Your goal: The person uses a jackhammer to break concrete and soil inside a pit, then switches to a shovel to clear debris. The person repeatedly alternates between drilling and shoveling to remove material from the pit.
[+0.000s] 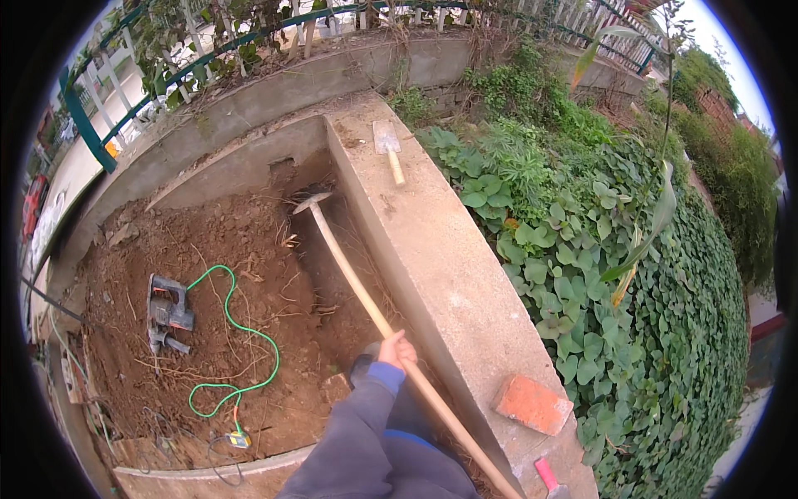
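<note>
My left hand (397, 349), at the end of a dark blue sleeve, is closed around the long wooden handle of a pickaxe (356, 281). The handle slants from the lower right edge up toward the far left. Its curved metal head (312, 203) is at the edge of a dug-out hollow in the brown soil, beside the inner face of a concrete wall. Whether the head touches the soil I cannot tell. My right hand is out of view, as is the handle's lower end.
On the concrete wall (432, 241) lie a flat trowel (387, 143), an orange brick (534, 404) and a red-handled tool (547, 476). A grey-and-black power tool (170, 309) with a green cord (277, 358) rests on root-strewn soil. Leafy vines (615, 333) border the wall's right side.
</note>
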`<state>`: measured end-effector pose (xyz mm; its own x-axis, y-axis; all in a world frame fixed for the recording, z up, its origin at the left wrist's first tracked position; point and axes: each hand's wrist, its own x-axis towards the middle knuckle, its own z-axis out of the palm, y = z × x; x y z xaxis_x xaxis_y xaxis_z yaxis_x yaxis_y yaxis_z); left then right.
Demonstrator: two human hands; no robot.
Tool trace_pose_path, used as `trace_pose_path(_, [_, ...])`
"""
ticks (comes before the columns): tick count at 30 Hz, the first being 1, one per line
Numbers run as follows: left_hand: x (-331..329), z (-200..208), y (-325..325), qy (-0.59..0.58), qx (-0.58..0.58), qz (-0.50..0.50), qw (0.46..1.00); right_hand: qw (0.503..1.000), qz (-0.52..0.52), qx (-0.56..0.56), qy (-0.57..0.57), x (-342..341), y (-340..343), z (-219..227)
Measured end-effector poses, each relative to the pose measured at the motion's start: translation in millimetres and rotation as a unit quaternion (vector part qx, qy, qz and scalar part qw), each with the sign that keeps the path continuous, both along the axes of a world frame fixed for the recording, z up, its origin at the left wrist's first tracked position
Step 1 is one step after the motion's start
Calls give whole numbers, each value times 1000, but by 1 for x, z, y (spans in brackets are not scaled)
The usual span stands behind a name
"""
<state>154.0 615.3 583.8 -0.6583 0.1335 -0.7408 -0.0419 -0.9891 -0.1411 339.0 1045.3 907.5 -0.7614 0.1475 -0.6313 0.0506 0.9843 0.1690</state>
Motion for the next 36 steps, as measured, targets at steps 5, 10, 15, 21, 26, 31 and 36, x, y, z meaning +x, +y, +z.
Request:
trace_pose_path(5, [-45, -36, -65, -312, -367, -96, 871, 992, 110, -23, -63, -47, -110, -104])
trace_pose_path(10, [-10, -34, -16, -309, -326, -171, 877, 993, 57, -11, -107, -11, -60, -97])
trace_pose_path(15, [10, 1, 2, -293, -358, -153, 873, 992, 11, 2, -125, 12, -10, -23])
trace_pose_path(21, [69, 24, 79, -302, -185, -209, 912, 987, -15, 49, -152, 24, 12, 43])
trace_pose_path(26, [65, 42, 80, -272, -155, -157, 937, 987, -9, 75, -144, 28, 23, 53])
trace_pose_path(31, [14, 42, 10, -249, -211, -121, 938, 990, -16, 9, -139, 4, -27, -8])
trace_pose_path(36, [-21, -2, -95, -316, -394, -132, 853, 989, 41, -131, -54, 28, -57, -80])
